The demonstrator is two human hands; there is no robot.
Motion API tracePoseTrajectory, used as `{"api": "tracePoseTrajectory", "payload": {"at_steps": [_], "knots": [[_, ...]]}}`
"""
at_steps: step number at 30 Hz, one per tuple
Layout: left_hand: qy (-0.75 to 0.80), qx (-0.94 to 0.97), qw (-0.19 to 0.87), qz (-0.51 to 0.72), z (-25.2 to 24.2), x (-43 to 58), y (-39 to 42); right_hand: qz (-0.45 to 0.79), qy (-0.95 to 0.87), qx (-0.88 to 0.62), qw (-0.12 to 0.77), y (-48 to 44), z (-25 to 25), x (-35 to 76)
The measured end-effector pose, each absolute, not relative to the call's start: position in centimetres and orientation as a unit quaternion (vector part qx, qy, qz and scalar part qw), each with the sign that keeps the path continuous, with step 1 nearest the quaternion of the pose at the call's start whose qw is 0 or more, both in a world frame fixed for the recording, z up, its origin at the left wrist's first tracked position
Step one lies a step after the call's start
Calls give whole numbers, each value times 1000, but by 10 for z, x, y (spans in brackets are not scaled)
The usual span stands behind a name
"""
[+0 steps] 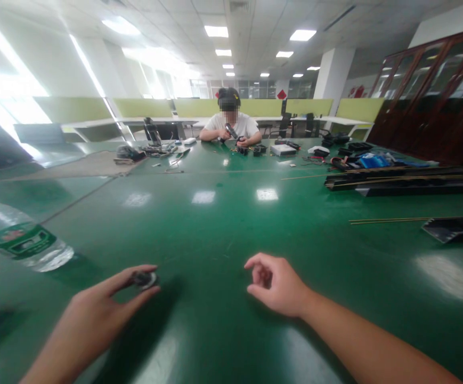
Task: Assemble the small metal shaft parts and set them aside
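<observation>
My left hand [107,306] is closed around a small, dark, roundish part [145,279], gripped between thumb and fingers above the green table [215,229]. The part has a pale curved edge, but its exact kind is too blurred to tell. To the right, my right hand [277,285] hovers over the table with index finger and thumb apart. Its other fingers are curled in, and nothing shows between them. A clear plastic water bottle [27,242] with a green label is nearest to my left hand, on its far left side.
Across the table a person [231,125] holds a dark tool. Black channels [407,181] and thin brass-coloured rods [387,220] lie at right. A blue item [375,160] and a white box [283,150] sit farther back. Assorted parts [131,153] lie at back left.
</observation>
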State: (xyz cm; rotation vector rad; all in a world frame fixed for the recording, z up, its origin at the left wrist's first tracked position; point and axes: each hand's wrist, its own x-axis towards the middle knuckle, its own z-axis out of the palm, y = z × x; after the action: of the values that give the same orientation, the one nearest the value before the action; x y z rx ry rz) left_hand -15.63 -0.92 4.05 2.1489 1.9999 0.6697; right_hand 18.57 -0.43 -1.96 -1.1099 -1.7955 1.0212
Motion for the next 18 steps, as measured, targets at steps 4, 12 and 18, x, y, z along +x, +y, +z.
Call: {"api": "tracePoseTrajectory", "payload": {"at_steps": [4, 12, 18], "knots": [[469, 823, 201, 249, 38, -73, 14, 386, -691, -438, 426, -4, -17, 186], [384, 761, 360, 380, 10, 4, 11, 340, -697, -448, 445, -2, -17, 188], [423, 671, 477, 378, 2, -7, 4, 334, -708, -440, 440, -3, -15, 188]]}}
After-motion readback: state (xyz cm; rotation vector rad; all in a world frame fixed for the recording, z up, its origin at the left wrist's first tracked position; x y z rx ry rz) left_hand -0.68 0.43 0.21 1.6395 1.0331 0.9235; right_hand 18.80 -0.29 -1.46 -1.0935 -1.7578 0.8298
